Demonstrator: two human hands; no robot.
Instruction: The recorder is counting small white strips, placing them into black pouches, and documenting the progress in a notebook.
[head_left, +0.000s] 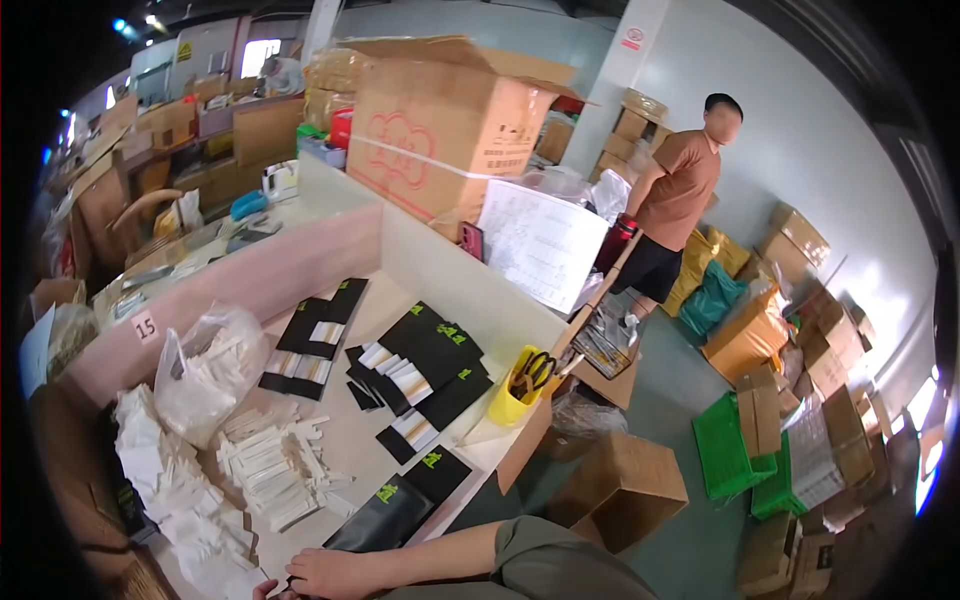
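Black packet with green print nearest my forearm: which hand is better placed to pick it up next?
Probably your right hand: it's closer, and its forearm reaches alongside the black packet. Your left hand barely shows at the bottom edge, farther away. Whether the right holds something is unclear.

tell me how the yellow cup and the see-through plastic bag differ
The yellow cup is solid in colour, while the plastic bag is see-through and whitish. The yellow cup looks stiff and keeps its shape; the plastic bag is crumpled. The yellow cup holds black-handled scissors, whereas the plastic bag holds white strips. Both serve as containers with things inside.
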